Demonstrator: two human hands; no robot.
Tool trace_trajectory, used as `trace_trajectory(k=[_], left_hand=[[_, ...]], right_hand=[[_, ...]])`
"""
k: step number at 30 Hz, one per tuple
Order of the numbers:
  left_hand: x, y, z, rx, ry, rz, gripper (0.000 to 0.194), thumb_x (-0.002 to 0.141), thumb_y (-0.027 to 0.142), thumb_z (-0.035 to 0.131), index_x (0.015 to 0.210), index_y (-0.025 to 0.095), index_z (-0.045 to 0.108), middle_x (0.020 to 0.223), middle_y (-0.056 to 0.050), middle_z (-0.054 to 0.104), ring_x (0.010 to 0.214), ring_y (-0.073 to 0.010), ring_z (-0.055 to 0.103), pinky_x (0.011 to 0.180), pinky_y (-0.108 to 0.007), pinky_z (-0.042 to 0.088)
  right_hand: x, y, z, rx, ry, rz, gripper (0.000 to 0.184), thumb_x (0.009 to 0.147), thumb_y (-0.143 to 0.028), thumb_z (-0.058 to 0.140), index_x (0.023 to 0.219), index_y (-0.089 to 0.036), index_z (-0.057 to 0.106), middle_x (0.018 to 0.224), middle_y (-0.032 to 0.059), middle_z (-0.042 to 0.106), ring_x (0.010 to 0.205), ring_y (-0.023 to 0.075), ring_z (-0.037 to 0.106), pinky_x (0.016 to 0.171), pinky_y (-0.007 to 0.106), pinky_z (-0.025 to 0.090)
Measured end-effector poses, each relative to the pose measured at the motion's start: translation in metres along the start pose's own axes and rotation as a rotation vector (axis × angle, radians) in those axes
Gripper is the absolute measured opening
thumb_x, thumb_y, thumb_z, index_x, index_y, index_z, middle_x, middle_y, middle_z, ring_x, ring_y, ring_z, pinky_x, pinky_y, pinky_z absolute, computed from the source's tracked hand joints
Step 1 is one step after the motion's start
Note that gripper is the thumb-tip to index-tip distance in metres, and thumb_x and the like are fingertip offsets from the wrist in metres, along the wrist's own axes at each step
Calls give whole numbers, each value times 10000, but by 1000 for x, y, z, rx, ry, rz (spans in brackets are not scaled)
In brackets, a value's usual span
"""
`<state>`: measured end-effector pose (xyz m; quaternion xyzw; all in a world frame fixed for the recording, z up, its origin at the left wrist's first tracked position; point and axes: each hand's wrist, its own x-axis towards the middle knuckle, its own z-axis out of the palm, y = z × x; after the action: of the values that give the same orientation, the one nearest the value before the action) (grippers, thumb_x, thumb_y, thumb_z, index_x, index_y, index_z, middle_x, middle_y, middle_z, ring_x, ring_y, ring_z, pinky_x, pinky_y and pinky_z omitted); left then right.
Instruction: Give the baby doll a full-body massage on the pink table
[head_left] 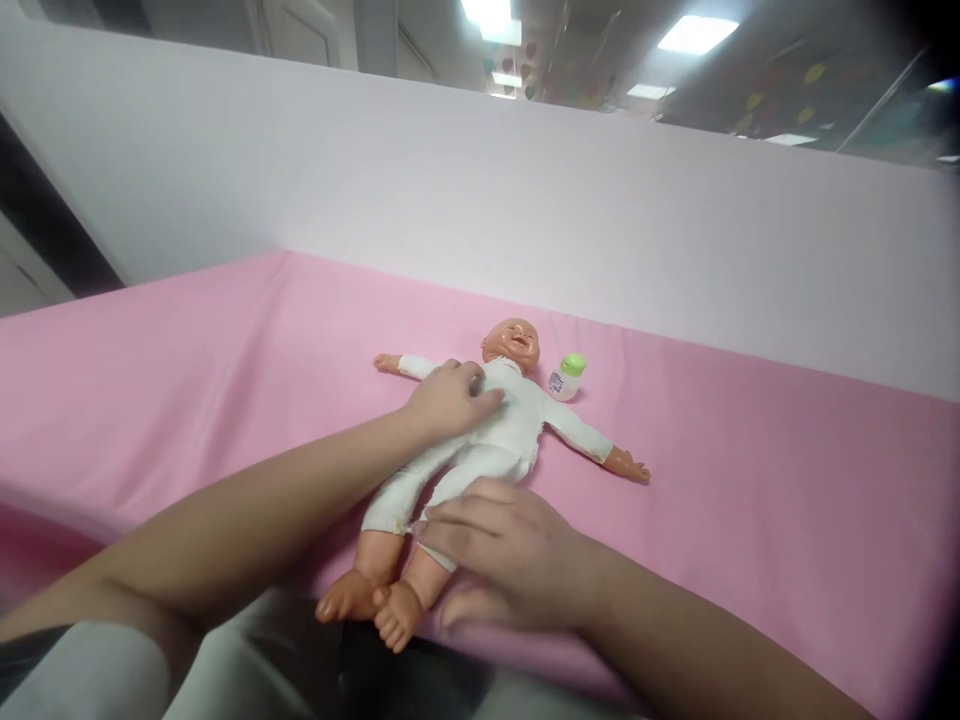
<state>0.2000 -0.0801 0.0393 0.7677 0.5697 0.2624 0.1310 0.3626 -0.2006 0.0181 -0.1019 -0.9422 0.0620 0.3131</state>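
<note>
A baby doll [499, 425] with a white cloth body lies face up, its arms spread and its bare feet toward me. My left hand [450, 400] grips the side of its chest near the shoulder, thumb on the front and fingers bent. Across the doll's lower leg, around the knee, lies my right hand [510, 545], slightly blurred, with its fingers stretched out and its thumb apart. Beside the doll's head stands a small whitish bottle [566, 380] with a green cap and a printed label, touched by neither hand.
A pink cover [750, 500] spreads under the doll, with folds at the left. Behind it rises a plain white panel [525, 210]. Glass with reflected ceiling lights shows above the panel. My legs are at the near edge, below the doll's feet.
</note>
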Motion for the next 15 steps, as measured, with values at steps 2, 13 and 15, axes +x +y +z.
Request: trace_trajectory(k=[2,13,15], left_hand=[[-2,-2,10,15,28,-50,609,880,677,540,1285,230,626,1239,-136,645,1181,-352,616,973,-448,479],[0,-17,13,-124,-58,-109,738,814,770,581,1247,173,590,1204,-175,697,1087,-362,672,873,-439,504],[-3,-14,17,-159,-66,-92,682,829,754,579,1196,180,611,1148,-161,721,1052,-356,683,863,-446,507]], right_hand=[[-1,7,-4,41,127,57,540,897,-574,701,1250,-177,607,1163,113,725,981,237,656,893,392,541],[-33,95,-41,-185,95,1069,569,1030,-583,434,626,-211,584,571,35,589,514,165,507,537,321,356],[-34,98,-42,-170,133,1100,566,1030,-597,419,669,-203,604,614,51,620,550,179,546,561,326,386]])
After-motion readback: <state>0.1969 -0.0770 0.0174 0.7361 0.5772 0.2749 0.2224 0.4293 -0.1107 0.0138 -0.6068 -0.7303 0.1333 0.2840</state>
